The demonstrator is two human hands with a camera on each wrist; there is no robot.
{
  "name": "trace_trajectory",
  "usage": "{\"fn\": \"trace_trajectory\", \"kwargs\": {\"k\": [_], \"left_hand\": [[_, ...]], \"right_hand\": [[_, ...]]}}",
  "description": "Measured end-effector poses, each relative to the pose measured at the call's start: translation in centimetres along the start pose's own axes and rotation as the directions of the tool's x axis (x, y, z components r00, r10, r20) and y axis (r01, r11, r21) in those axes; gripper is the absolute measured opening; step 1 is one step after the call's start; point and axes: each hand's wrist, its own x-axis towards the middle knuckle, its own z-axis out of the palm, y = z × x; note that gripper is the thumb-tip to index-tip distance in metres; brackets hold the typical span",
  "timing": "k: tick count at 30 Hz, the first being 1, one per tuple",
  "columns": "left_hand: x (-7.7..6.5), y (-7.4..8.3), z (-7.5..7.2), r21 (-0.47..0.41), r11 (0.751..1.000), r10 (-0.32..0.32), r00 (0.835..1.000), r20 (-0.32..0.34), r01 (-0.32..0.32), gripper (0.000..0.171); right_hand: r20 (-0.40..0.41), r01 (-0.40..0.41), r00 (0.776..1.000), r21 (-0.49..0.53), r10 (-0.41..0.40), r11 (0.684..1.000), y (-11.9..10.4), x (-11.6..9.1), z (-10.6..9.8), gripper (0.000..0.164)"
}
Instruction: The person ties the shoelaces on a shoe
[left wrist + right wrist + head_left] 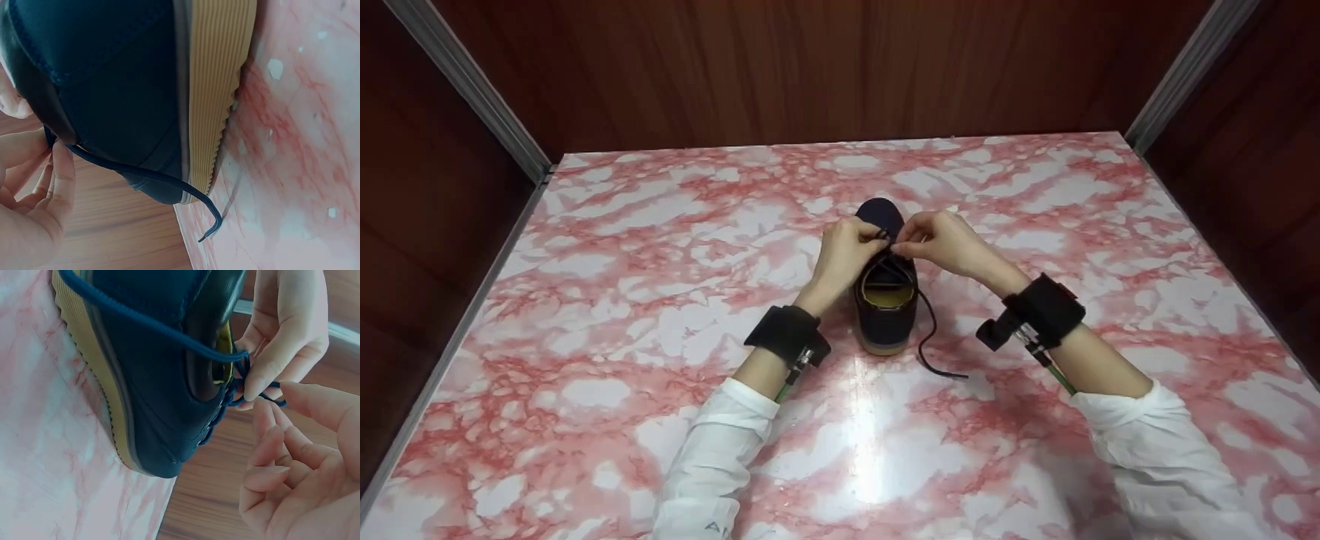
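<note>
A dark navy shoe [883, 322] with a tan ribbed sole [222, 84] stands upright on the table, toe pointing away from me. Over its tongue, my left hand [844, 251] pinches the dark blue shoelace [152, 323] between thumb and fingers. My right hand [949, 244] faces it from the other side, thumb and index finger pinching a small loop of the same lace in the right wrist view. One lace end trails down the shoe's right side onto the table. Another hangs along its left side in the left wrist view. Fingers partly hide the knot area.
The table [607, 322] has a red and white marbled top. Dark wood panels [840, 67] rise at the back and both sides, with grey metal strips [472, 82] at the corners. Both wrists wear black straps [1046, 307] with cables.
</note>
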Motion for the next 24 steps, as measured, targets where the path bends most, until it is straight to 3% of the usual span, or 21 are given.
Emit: {"fn": "trace_trajectory", "kwargs": {"k": [8,16,24], "left_hand": [[0.0,0.0,-0.1,-0.003,1.0,0.01,1.0,0.005,-0.01,0.006],[-0.1,-0.1,-0.2,-0.047,0.998,-0.035,0.999,0.007,0.035,0.009],[-0.1,-0.2,-0.1,-0.112,0.99,-0.086,0.996,-0.001,0.085,0.011]], "right_hand": [[-0.036,0.035,0.999,-0.084,-0.038,0.996,-0.4,-0.9,1.1,0.023],[-0.025,-0.007,1.0,-0.181,0.003,0.983,0.0,-1.6,2.4,0.018],[-0.052,0.015,0.998,-0.142,-0.023,0.99,0.2,-1.6,2.3,0.013]]}}
